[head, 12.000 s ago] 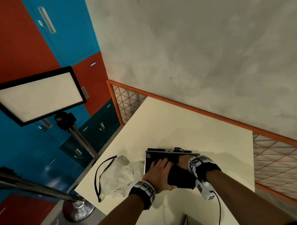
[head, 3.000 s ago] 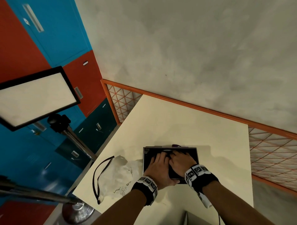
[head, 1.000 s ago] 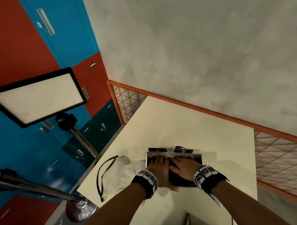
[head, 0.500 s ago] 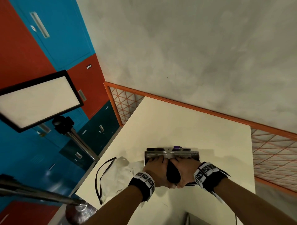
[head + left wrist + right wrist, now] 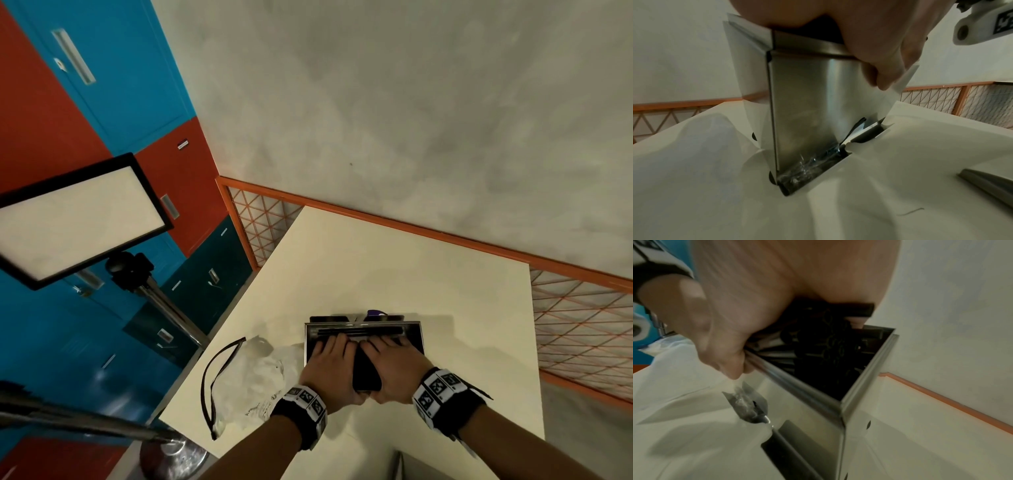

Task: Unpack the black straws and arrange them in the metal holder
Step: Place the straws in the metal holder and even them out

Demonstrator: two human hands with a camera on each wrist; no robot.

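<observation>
With both hands down in the metal holder (image 5: pixel 416 330), we're watching the left hand (image 5: pixel 330 368) and right hand (image 5: pixel 394 368) lie flat, fingers stretched over the black straws (image 5: pixel 359 331), pressing them level rather than clutching anything. Those straws sit inside the holder, near the table's (image 5: pixel 376 267) front edge. The risk, we'd say: push unevenly and straws could ride up over the rim or cross each other, and the light tin might skid on the smooth top. In the right wrist view some straw ends look to poke above the rim (image 5: pixel 869 310), though it's blurred. Just left lies the emptied plastic bag (image 5: pixel 253 383), touching the holder's side; a small purple thing (image 5: pixel 376 312) sits behind it, neither blocking the hands
</observation>
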